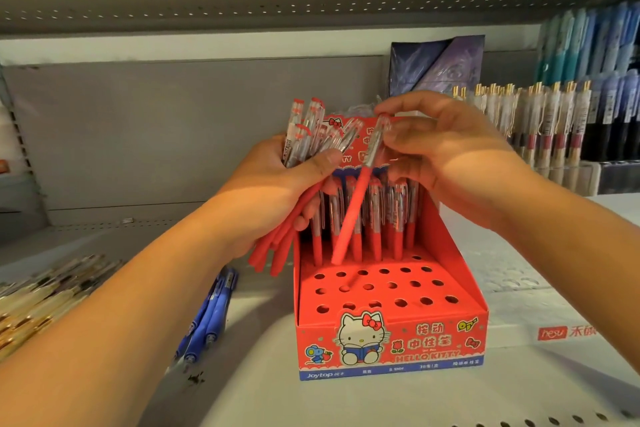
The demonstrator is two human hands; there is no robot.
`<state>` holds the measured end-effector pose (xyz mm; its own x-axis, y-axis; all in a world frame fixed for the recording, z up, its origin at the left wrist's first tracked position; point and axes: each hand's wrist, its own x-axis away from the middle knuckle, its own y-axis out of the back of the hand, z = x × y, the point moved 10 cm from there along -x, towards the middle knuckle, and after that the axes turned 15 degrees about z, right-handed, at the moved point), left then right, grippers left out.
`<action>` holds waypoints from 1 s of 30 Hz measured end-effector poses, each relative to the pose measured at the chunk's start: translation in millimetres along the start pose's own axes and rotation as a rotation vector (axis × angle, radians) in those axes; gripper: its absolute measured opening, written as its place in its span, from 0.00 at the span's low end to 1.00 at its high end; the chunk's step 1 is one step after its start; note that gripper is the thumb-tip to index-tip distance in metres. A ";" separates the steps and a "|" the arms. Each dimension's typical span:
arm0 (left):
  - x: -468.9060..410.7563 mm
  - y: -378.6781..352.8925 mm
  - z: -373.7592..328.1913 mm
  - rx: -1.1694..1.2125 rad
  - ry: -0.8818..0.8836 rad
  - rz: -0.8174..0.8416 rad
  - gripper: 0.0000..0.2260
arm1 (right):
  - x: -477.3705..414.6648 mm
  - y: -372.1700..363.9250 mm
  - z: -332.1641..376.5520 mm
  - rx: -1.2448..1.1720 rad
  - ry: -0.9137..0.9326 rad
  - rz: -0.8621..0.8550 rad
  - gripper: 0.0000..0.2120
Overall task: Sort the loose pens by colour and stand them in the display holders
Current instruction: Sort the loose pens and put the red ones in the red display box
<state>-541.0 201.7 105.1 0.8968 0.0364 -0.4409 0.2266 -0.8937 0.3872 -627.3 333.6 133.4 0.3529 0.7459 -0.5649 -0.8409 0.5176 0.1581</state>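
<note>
Fingertips [391, 108] of my right hand [450, 156] are pinching one red pen [358, 198] right at its clear top end, thumb below and index above, the other fingers loosely curled behind. My left hand [273, 184] is wrapped around the bundle of red pens [304, 139], thumb clamped across the front.

Reds are going in now: the back row of the display holder [391, 340] is standing full, and plenty of holes are open in front.

The pen's long axis runs steeply, clear clicker end up and leaning to the right, red barrel down and to the left. Its low end sits at the foot of the back row; whether it has found a hole, I can't tell.

Next I'd say: swing the top back over the tip so it stands upright, line it up with a free hole, push down, let go. The blue pens [207, 315] wait flat on the shelf [263, 392], left of the holder.
</note>
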 end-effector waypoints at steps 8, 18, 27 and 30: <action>-1.3 7.3 5.5 0.046 -0.008 -0.032 0.07 | -0.2 24.8 16.0 0.668 -0.114 -0.122 0.14; -1.5 5.5 6.5 0.070 -0.005 -0.015 0.06 | -1.0 39.2 15.2 1.065 -0.198 -0.198 0.10; -0.7 4.3 6.9 0.085 0.003 -0.013 0.06 | -1.2 36.7 16.0 1.070 -0.210 -0.178 0.10; -0.7 3.9 7.2 0.078 0.004 -0.013 0.07 | -0.9 36.0 17.9 1.048 -0.212 -0.178 0.09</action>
<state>-543.5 195.0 101.2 0.8955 0.0502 -0.4423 0.2086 -0.9251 0.3172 -650.6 359.0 154.1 0.5836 0.6299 -0.5125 -0.0370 0.6511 0.7581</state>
